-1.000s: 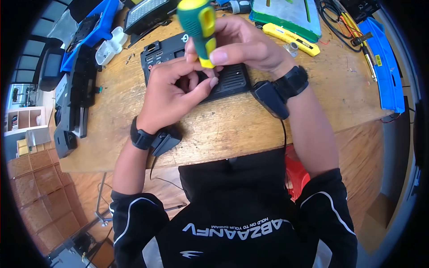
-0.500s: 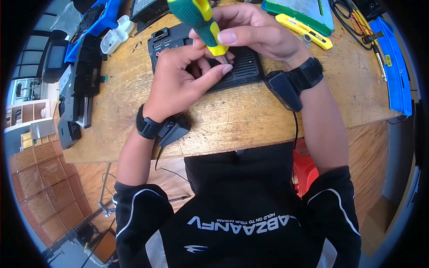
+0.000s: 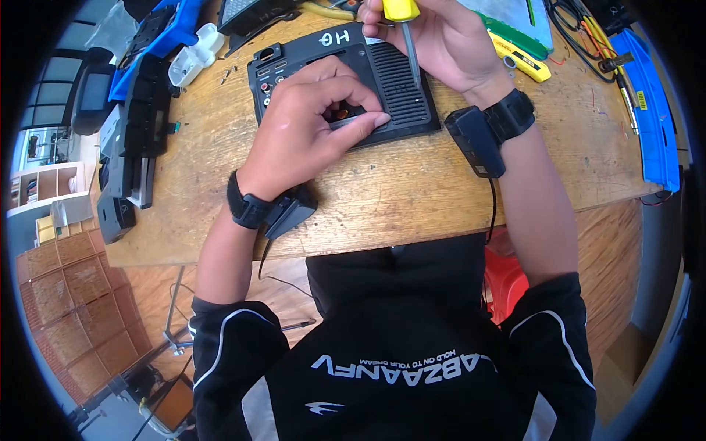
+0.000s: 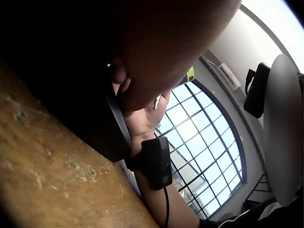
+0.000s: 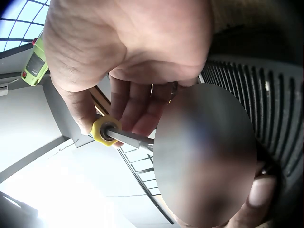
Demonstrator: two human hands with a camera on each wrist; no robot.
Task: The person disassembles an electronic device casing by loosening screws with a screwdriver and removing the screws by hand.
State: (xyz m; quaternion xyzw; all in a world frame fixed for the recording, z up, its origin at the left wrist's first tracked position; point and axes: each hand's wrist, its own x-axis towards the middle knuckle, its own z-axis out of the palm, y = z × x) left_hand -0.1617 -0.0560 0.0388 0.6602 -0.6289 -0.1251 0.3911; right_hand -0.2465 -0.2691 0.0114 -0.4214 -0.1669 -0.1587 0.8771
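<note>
My right hand (image 3: 457, 57) holds a yellow-and-green screwdriver (image 3: 401, 9) by its handle, its shaft pointing down over the vents of a black device (image 3: 401, 92). In the right wrist view the thumb and a finger grip the screwdriver's yellow end (image 5: 100, 130), and a small dark metallic bit (image 5: 173, 90) shows among the other fingers. My left hand (image 3: 301, 125) rests on the device beside the vents, thumb and index fingertips close together. Next to that thumb a small shiny metal piece (image 5: 266, 168) shows in the right wrist view, mostly hidden.
Loose screws (image 3: 228, 73) and a white open case (image 3: 195, 57) lie left of the device. Black parts (image 3: 140, 125) line the table's left side. A yellow cutter (image 3: 522, 59), cables and a blue tray (image 3: 654, 110) are at the right.
My right hand has moved right with the screwdriver, whose tip has come away from my left fingertips. The left hand stays at the device. More of the device's top shows.
</note>
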